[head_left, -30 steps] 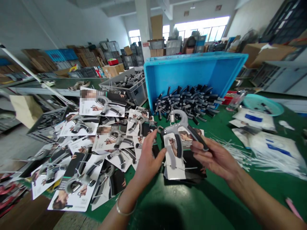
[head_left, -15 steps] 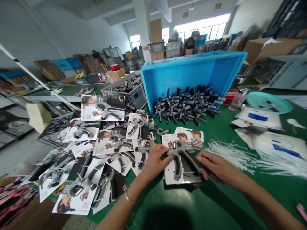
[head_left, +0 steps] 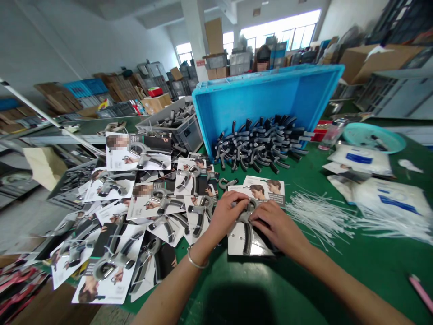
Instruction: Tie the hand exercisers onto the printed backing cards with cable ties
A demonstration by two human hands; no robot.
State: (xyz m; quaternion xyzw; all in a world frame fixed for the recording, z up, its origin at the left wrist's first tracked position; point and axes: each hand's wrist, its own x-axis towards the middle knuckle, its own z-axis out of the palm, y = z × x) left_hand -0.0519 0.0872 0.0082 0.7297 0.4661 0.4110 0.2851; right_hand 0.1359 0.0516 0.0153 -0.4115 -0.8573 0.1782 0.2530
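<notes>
A grey and black hand grip strengthener [head_left: 248, 237] lies on a printed backing card [head_left: 235, 247] in front of me, with more cards under it. My left hand [head_left: 227, 213] is closed on the strengthener's upper left side, by its spring end. From the right, my right hand [head_left: 275, 221] has its fingers pinched at the same upper part and covers most of the right handle. Whether a tie is between those fingers I cannot make out. Just right of the cards lies a loose heap of white zip ties [head_left: 318, 216].
Carded strengtheners [head_left: 111, 262] are piled at left. A tipped blue crate [head_left: 257, 101] spills loose strengtheners [head_left: 260, 144] behind the cards. Bags of ties [head_left: 394, 198], a turquoise tray [head_left: 374, 137] and a pink pen [head_left: 421, 291] lie at right. A person [head_left: 263, 58] is beyond the crate.
My right hand has moved left and up, from the card's right edge to the strengthener's spring end. My left hand has shifted slightly up. The view has turned a little.
</notes>
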